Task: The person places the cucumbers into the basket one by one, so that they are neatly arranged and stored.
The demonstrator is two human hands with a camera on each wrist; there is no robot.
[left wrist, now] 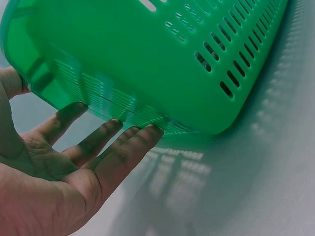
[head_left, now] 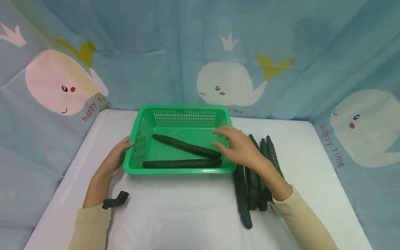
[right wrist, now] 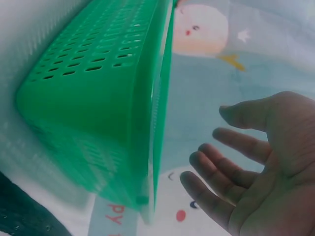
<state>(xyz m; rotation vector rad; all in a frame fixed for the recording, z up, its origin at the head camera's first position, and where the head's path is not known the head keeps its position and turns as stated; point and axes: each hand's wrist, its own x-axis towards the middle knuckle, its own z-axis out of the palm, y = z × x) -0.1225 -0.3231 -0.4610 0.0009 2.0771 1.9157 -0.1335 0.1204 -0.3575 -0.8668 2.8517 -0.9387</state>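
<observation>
Around the middle of the frame, two cucumbers (head_left: 187, 146) lay in the green basket (head_left: 179, 171), the left hand's grip (head_left: 115, 159) lightly pinching its left end, the right hand's grip (head_left: 240, 146) spread, empty, over the other. Dragging that one low, I figured, could've knocked the basket askew or rolled the loose cucumbers (head_left: 243, 199) at lower right.

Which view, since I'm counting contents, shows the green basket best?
The head view: it looks down into the green basket, showing nearly all its rim and two cucumbers inside. Both wrist views show mostly its outer walls, close up and cut off, without a clear look inside.
</observation>
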